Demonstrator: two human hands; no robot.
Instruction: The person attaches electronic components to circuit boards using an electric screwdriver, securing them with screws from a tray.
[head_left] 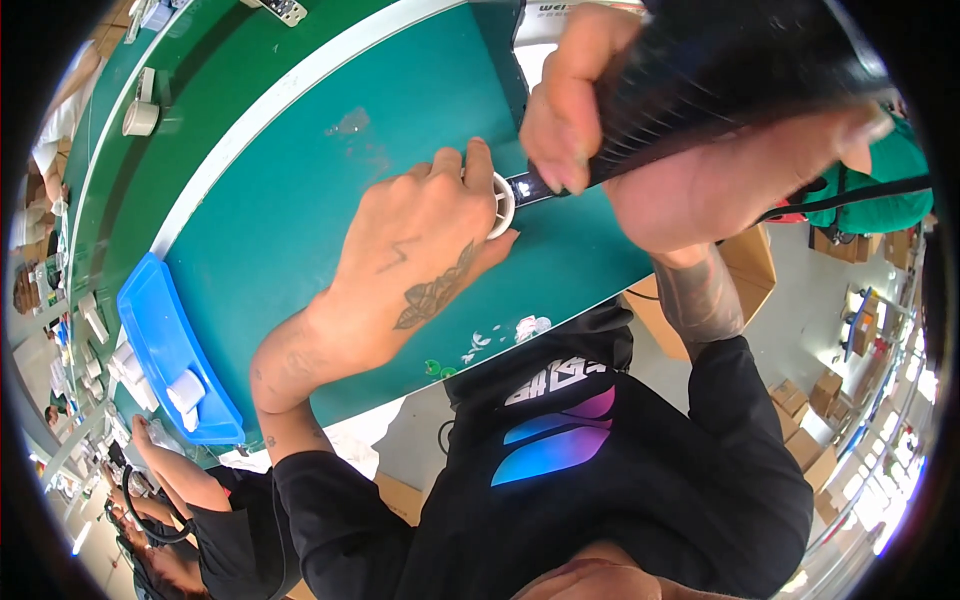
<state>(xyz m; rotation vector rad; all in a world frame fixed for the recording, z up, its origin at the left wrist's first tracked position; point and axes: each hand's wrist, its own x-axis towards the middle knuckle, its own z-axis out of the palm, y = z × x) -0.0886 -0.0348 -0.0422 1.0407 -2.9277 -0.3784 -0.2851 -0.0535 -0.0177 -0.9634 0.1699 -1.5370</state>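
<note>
My right hand [700,195] is wrapped round a thick black electric screwdriver [730,75], held tilted at the upper right. The driver's narrow dark tip [532,188] reaches down-left to a small white round part [503,214] with a ring-shaped rim and spokes. My left hand [410,240] closes over that part from the left and presses it against the green work table [290,240]. Fingers and palm cover much of the white part, so its far side is hidden. The exact spot where the tip meets it is hard to make out.
A blue tray [150,300] with a white cylindrical piece [186,390] sits at the table's left end. Beyond a white edge strip runs a green belt [215,75] carrying a white part [141,118]. A co-worker's arm [180,465] shows lower left. Cardboard boxes [752,268] stand right.
</note>
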